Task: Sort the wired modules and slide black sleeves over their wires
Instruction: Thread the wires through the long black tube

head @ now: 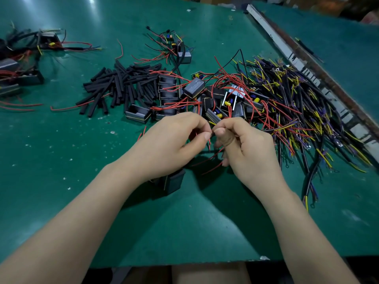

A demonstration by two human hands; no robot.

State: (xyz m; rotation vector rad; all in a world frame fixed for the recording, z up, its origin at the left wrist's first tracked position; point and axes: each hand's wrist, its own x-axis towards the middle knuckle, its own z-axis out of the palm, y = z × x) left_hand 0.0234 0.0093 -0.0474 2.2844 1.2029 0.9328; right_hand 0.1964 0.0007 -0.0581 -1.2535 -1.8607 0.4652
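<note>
Head view: left hand (174, 140) and right hand (244, 144) meet over the green table (61, 160), fingers curled, each pinching thin red wires (211, 158). Dark module (173, 182) beneath left wrist. Black sleeves (123, 87) heaped beyond; unsorted modules (215, 99) beside them.

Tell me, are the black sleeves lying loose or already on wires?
Loose: the black sleeves lie piled bare on the green table.
</note>
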